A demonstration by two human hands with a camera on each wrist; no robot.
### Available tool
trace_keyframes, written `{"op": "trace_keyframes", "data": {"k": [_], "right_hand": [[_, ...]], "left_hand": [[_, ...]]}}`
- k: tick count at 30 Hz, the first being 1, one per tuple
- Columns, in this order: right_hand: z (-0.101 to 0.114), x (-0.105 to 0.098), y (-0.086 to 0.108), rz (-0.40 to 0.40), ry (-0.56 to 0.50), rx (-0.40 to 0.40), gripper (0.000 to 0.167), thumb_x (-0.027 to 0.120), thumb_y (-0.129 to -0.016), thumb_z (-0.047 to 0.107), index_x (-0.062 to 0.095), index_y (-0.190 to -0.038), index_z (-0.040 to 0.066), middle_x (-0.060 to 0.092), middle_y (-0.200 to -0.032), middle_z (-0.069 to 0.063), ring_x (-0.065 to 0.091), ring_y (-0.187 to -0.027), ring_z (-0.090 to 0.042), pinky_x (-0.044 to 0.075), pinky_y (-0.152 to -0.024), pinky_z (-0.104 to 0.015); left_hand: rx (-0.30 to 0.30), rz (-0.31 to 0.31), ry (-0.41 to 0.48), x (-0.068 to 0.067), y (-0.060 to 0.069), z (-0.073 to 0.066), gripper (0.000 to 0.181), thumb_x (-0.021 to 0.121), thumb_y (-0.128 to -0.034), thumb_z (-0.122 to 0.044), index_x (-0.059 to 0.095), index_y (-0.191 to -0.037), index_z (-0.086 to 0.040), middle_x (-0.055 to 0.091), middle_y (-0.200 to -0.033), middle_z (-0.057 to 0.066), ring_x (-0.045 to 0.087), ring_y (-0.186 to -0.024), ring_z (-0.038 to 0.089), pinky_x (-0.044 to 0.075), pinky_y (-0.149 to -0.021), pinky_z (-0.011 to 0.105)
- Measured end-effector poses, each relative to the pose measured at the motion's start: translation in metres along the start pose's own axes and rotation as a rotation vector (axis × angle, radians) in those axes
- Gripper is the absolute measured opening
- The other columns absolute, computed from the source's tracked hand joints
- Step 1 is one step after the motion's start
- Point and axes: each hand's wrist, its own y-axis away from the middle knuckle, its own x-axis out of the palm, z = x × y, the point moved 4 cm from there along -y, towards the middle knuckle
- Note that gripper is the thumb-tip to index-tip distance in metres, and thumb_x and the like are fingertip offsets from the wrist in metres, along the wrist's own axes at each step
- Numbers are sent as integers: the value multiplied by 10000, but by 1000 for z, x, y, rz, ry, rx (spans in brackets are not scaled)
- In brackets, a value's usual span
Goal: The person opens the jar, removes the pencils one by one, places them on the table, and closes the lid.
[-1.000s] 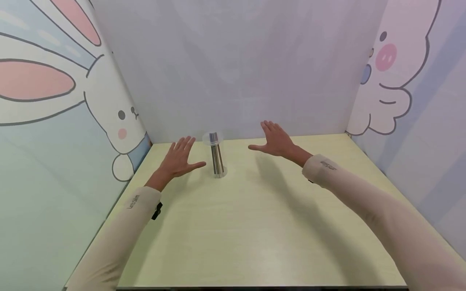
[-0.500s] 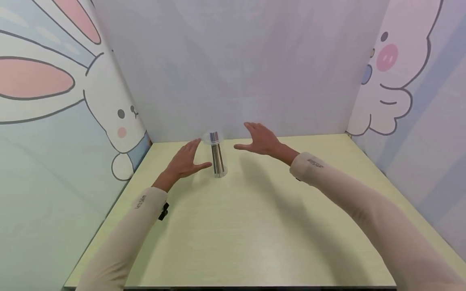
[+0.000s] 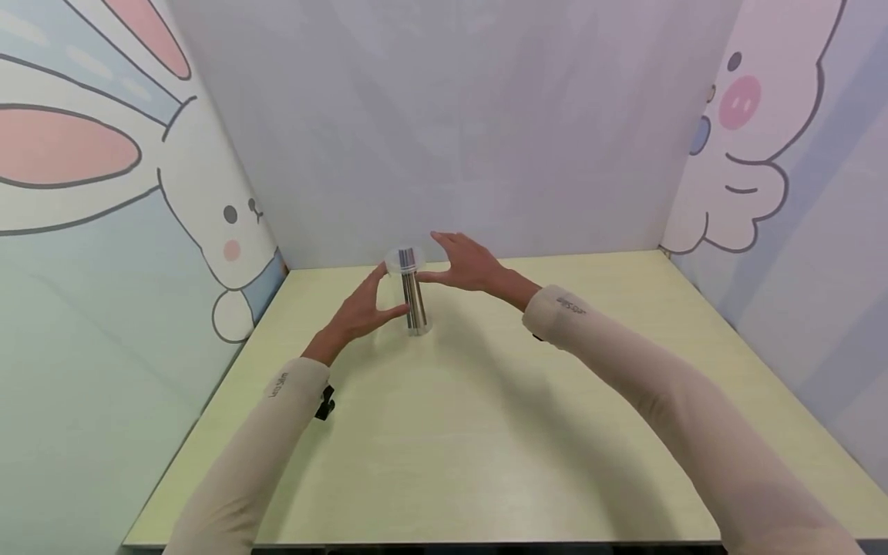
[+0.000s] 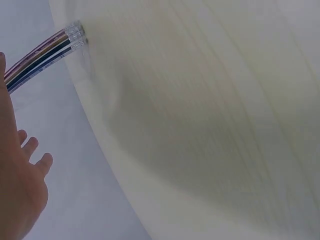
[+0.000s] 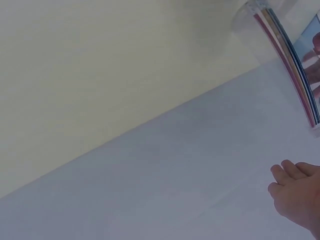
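Note:
A clear cylindrical container (image 3: 414,297) with a wide see-through lid (image 3: 405,260) stands upright near the back of the table. Thin sticks of several colours (image 5: 290,62) fill its middle; their exact kind is unclear. My left hand (image 3: 357,312) is at the container's left side, thumb in front and fingers partly behind; whether it touches cannot be told. On the right, at lid height, my right hand (image 3: 472,264) has its thumb by the lid's edge and fingers spread above. In the left wrist view, fingers (image 4: 44,164) show beside the container, not closed round it.
The pale yellow table (image 3: 444,439) runs to a plain grey-white back wall (image 3: 458,131). Side walls with a cartoon rabbit (image 3: 208,193) on the left and another cartoon animal (image 3: 749,154) on the right bound it. A small black device (image 3: 324,402) sits at the left wrist.
Both hands have moved in toward the container, the right one travelling left much farther than the left one moved right. The container stays in place.

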Motion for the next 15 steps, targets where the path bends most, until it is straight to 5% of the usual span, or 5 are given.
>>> {"op": "trace_keyframes", "data": {"k": [6,15], "right_hand": [[19,3,-6,-11,-28,-28,993,657,-898,716,339,-1624,119,388,-1639,-99,364,-1505,-291,377,-1208,-523],[31,11,-18,-57,-26,-59,926,702,-894,671,452,-1559,78,506,-1505,-119,530,-1264,-239,536,-1023,-420]], "left_hand": [[60,-39,115,7,1,-2,1058,767,-930,-502,71,-1677,-225,366,-1631,167,350,-1505,360,320,-1209,622],[113,-63,198,16,-1,-6,1016,779,-942,-423,102,-1667,-202,358,-1647,103,402,-1478,301,396,-1198,516]]}}
